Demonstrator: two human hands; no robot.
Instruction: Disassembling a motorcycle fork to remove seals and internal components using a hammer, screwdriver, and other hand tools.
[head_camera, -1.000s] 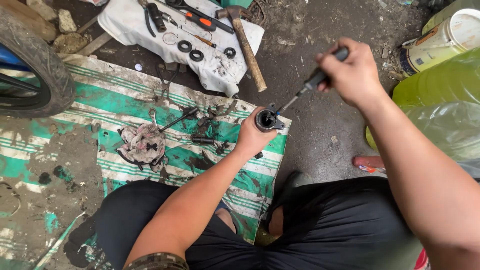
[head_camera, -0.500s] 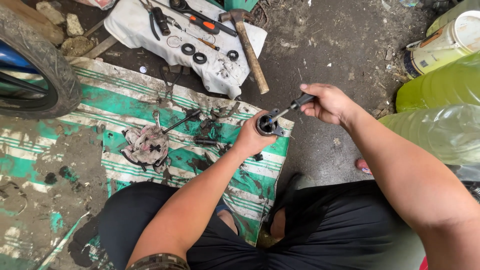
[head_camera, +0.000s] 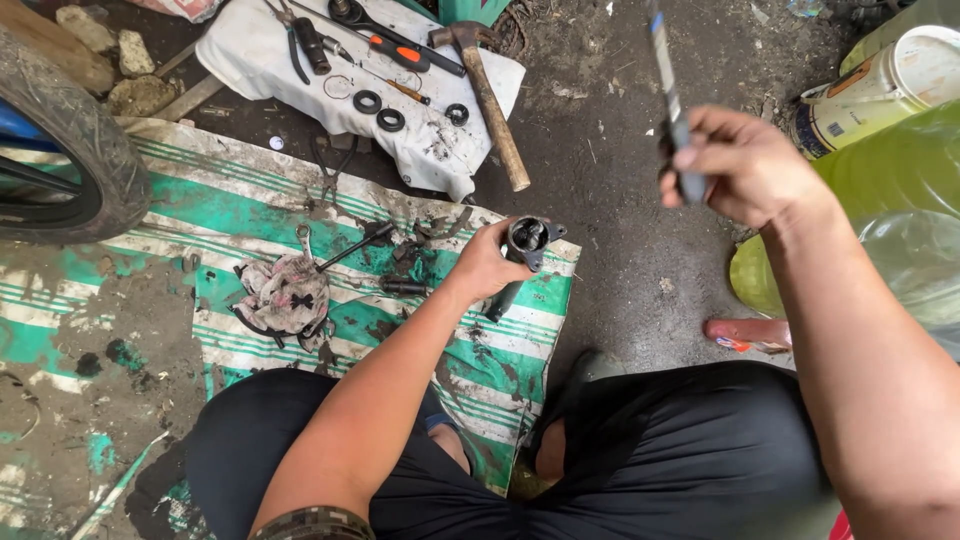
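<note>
Soft even daylight, raised tool motion-blurred

The right hand (head_camera: 745, 165) now lifts the rod (head_camera: 668, 85) clear of the metal tube (head_camera: 522, 250), up and to the right, where half a second ago its tip sat in the tube's open mouth. The rod stands nearly upright instead of slanting down.

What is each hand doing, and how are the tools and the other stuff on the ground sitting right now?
Left hand: gripping a dark metal tube, open end up.
Right hand: raised, holding a thin rod tool clear of the tube.
Hammer: lying on the white cloth.
Black rubber rings: loose on the cloth.
Rag: crumpled on the striped mat.
</note>
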